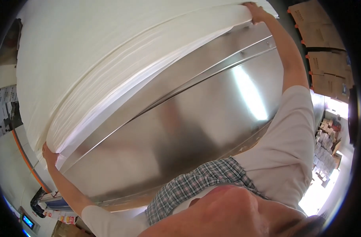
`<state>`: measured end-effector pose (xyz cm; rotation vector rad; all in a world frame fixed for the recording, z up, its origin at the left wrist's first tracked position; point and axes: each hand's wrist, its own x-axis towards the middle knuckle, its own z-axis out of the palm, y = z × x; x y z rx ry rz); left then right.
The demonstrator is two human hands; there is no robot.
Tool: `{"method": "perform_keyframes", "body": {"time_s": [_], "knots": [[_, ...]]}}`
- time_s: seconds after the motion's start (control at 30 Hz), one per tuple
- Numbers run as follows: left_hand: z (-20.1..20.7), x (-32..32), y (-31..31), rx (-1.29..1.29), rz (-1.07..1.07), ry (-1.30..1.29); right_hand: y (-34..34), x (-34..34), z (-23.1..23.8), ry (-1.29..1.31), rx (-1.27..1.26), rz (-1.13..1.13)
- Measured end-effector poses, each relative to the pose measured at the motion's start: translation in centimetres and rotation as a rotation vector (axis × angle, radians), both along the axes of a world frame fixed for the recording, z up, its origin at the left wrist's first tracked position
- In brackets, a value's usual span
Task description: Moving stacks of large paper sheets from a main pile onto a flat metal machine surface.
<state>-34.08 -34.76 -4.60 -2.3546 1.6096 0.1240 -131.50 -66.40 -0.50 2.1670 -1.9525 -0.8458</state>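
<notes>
A thick stack of white fabric (105, 43), with many thin layers showing along its near edge, spreads over a shiny metal table (212, 106). With both arms stretched wide, I have hold of it at two far-apart places. My left hand (50, 155) is closed on the stack's left end, its fingers curled round the edge. At the far right end my right hand (258, 14) grips the same edge, the fingers lying over the top. Parts of the fingers on both hands are hidden by the fabric.
A metal rail (180, 90) runs lengthwise across the table. Stacked cardboard boxes (328, 65) stand at the far right, with more piled goods (326, 154) below them. On the left are an orange strip (28, 160) and a small lit screen (28, 222).
</notes>
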Motion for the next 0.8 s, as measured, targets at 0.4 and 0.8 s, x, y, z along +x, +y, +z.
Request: {"method": "perform_keyframes", "body": {"time_s": [0.4,0.8], "knots": [[1.1,0.8,1.5,-0.587,-0.21,-0.178,0.6,-5.8,0.8,-0.25,-0.225,0.09],[13.9,-0.6,11.4,-0.683,-0.327,-0.152,13.1,-13.9,9.1,-0.367,-0.616,0.34]]}}
